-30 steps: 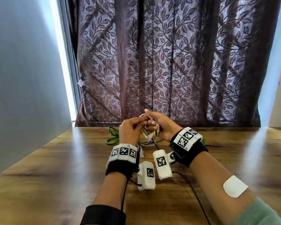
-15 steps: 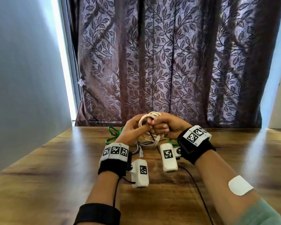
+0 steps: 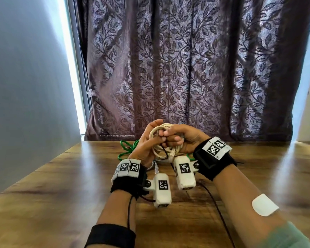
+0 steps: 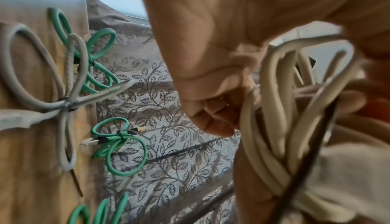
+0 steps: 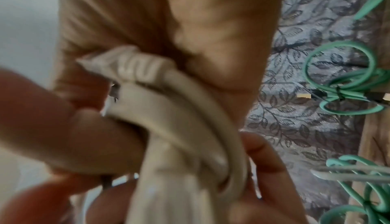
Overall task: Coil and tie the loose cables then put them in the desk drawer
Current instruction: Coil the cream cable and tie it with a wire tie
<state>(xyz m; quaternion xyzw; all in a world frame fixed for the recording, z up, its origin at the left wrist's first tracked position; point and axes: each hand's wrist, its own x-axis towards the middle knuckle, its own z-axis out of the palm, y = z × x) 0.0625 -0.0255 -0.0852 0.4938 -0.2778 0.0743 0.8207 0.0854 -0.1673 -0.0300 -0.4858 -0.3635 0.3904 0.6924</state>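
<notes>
We see both hands raised together above the far part of the tabletop (image 3: 64, 199), in front of the curtain (image 3: 186, 68). The right hand (image 3: 183, 140) is closed in a fist around the cream cable coil (image 3: 157, 138), fingers curled over several loops. The left hand (image 3: 147, 140) holds the same coil from the other side, its fingers bent around the strands and the thumb up. The cream cable is wound in several round loops, with a connector end hanging below the hands; a thin black strand crosses it. On the tabletop behind lie a tied grey cable bundle (image 4: 42, 86) and tied green cable bundles (image 4: 118, 142).
</notes>
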